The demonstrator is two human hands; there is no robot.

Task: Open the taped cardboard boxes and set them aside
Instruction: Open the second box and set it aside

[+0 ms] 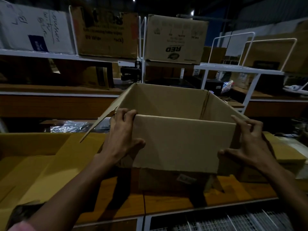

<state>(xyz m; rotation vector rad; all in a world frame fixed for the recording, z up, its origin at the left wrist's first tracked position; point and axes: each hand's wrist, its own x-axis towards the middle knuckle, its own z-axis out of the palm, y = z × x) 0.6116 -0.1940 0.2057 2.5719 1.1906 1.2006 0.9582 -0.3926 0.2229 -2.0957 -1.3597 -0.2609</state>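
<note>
Cardboard box open-topped, on wooden table, flaps folded out. Yellow box just left, also open. Left hand grips near flap's left corner, fingers curled over edge. Right hand pinches flap's right edge.

2 hands, 1 open box, 3 shelved boxes.

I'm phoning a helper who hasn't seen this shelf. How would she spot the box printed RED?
On the white upper shelf, three boxes stand in a row. The RED box is rightmost, plain brown, its printing upside down with a leaf logo below.
</note>
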